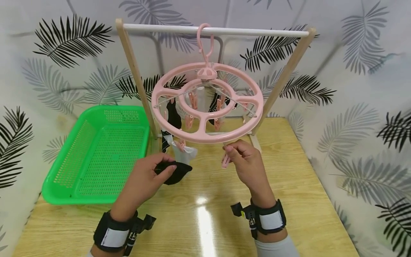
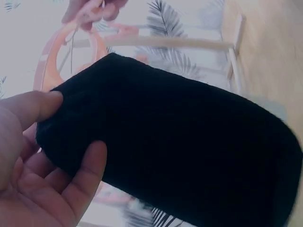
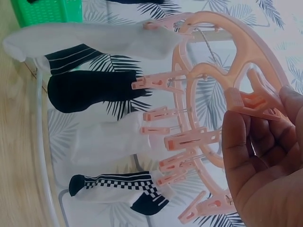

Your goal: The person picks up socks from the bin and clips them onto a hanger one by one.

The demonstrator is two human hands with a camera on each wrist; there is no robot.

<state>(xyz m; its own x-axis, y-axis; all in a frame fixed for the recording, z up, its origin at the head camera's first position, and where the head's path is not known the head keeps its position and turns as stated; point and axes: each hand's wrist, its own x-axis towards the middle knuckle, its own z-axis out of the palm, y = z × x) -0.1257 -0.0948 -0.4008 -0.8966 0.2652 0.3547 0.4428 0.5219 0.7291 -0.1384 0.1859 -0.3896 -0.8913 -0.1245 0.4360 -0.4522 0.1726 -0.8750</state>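
My left hand (image 1: 145, 178) holds a black sock (image 1: 176, 174) by one end, below the left front of a round pink drying hanger (image 1: 201, 137). Up close in the left wrist view, the sock (image 2: 180, 142) spreads flat, with thumb and fingers gripping its edge. Under the hanger's front right, my right hand (image 1: 249, 164) pinches a pink clothespin (image 1: 226, 161). Seen from the right wrist, that clothespin (image 3: 259, 100) lies between thumb and fingers. Clipped socks hang from the ring: a white one (image 3: 99, 40), a black one (image 3: 94, 90) and a checkered one (image 3: 118, 187) among them.
The hanger's hook (image 1: 205, 39) hangs over the white bar (image 1: 257, 32) of a wooden-legged rack. On the left, a green plastic basket (image 1: 96, 200) stands on the wooden table (image 1: 289, 214). Other pink clothespins (image 3: 191, 141) dangle from the ring. A leaf-patterned cloth (image 1: 353, 142) is behind.
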